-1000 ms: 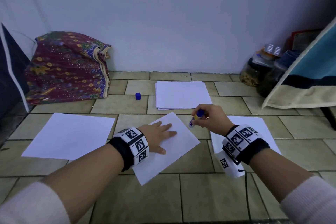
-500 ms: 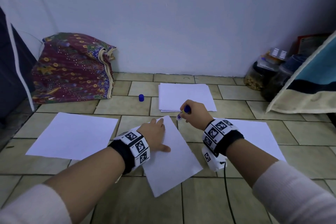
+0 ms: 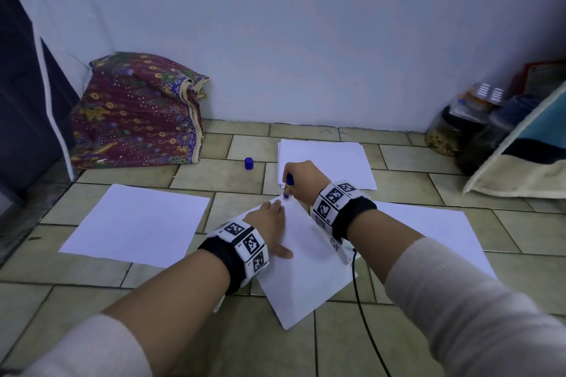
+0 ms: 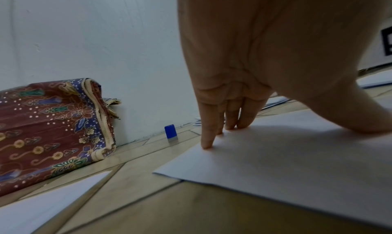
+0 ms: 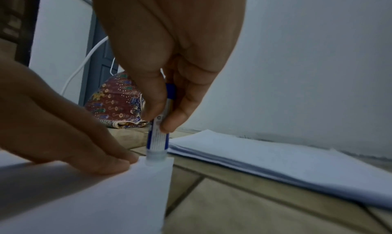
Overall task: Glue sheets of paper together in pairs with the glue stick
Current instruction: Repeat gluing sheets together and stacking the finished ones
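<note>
Your right hand has its thumb and fingers curled round the glue stick, pinching the barrel so it stands nearly upright with the clear tip pressed down on the far corner of the middle sheet. That sheet lies turned at an angle on the tiled floor, directly in front of you. Your left hand lies on it with fingers straight and close together, their tips pressing the paper just beside the glue tip, thumb spread out to the right; it grips nothing.

Just beyond your right hand, touching nothing else, sits the paper stack, squared up near the wall. A single left sheet lies flat to the left of the middle one, apart from it, and a right sheet lies to the right, partly under your right forearm. The blue cap of the glue stick stands on the floor left of the stack, well apart from the stick itself.

A folded patterned cloth leans in the far left corner against the wall. At the far right there are jars by the wall, and a pale cushion tilted in front of them. A black cable runs along the floor beneath your right forearm
</note>
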A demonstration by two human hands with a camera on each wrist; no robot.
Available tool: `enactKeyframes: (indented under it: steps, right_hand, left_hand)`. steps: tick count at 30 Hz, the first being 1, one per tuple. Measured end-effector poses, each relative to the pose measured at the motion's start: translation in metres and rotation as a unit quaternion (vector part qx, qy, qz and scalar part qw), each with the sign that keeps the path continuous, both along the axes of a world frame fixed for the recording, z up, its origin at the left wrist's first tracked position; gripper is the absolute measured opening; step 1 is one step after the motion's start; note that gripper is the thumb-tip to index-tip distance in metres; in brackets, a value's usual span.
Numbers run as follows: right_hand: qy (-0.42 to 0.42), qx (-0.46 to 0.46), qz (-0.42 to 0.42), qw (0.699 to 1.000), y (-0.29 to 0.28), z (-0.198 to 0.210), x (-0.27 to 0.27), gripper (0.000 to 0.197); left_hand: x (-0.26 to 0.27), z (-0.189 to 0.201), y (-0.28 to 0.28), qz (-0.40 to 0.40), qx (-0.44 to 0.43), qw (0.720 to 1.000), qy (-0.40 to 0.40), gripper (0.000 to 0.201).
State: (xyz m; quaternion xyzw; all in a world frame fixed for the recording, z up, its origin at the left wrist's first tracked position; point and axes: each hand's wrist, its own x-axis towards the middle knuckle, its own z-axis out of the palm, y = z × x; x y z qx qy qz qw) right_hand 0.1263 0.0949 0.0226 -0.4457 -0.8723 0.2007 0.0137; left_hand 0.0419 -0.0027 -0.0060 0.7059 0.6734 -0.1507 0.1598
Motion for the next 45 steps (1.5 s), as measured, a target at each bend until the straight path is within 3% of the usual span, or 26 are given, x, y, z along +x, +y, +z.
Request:
enactKeyframes:
  steps: [8,13,17,36,41,43,45]
  right_hand:
    - [-0.076,0.015,0.068,0.995,-0.007,0.014,0.018,0.022]
    - [-0.084,-0.006,0.079,0.993,-0.023,0.016,0.042,0.022]
    - [-0.067,-0.016,0.081,0.994,-0.035,0.012,0.065,0.010]
    - [-0.079,-0.041,0.121,0.989,-0.071,0.009,0.135,0.015]
    - [0.018,-0.021,0.031,0.999,-0.059,0.008,0.138,0.015]
    - [0.082,-0.016,-0.032,0.996,-0.051,0.005,0.137,0.012]
    - [0.115,-0.010,-0.079,0.990,-0.043,0.002,0.134,0.013]
  left_hand:
    - [-0.002,-0.003,-0.002,0.004,0.012,1.000,-0.015,0.102]
    - [0.000,-0.001,-0.003,-0.003,0.012,1.000,0.006,0.102]
    - [0.001,-0.001,-0.002,-0.002,0.007,1.000,0.017,0.104]
    - [-0.009,-0.010,-0.004,0.023,0.003,1.000,0.008,0.097]
    - [-0.009,-0.008,-0.012,0.095,0.037,0.993,0.064,0.096]
    - [-0.009,-0.009,-0.016,0.056,0.065,0.993,0.079,0.092]
    - [-0.006,-0.010,-0.016,-0.043,0.092,0.995,0.025,0.075]
